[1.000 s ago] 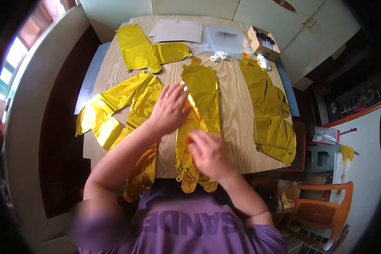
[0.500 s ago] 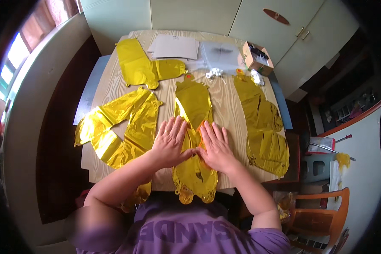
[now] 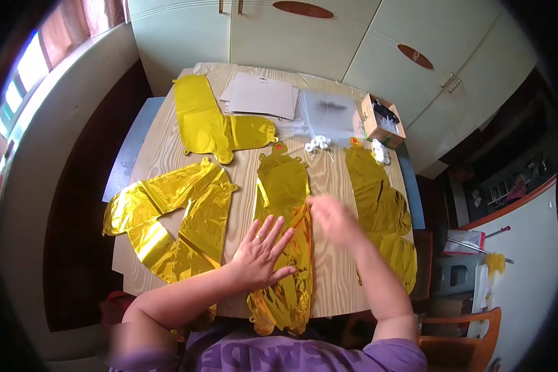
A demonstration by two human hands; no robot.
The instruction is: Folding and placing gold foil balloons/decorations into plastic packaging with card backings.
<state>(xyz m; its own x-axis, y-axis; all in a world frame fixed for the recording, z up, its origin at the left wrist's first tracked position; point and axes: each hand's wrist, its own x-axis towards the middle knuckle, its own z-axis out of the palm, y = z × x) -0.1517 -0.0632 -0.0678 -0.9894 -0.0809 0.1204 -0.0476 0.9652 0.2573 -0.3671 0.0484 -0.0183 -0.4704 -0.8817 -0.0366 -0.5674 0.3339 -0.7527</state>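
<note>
A flat gold foil balloon, long and with small tabs at its ends, lies lengthwise in front of me. My left hand rests on its middle, palm down with fingers spread. At the balloon's right edge my right hand is blurred, fingers curled in, with the creased foil edge at their tips. To the left lies a second gold foil balloon, shiny and bent around an opening. Another gold balloon is on the right, partly behind my right forearm. An L-shaped gold balloon lies at the far left.
Grey-white cards and clear plastic sheets are stacked at the table's far side. A small open box stands at the far right corner. White bundles lie near the sheets. A wooden chair is at the lower right.
My right hand has lifted from lying flat and moved to the balloon's right edge, fingers now curled. The left hand stays flat on the foil. The whole view has shifted, showing more cabinet.
</note>
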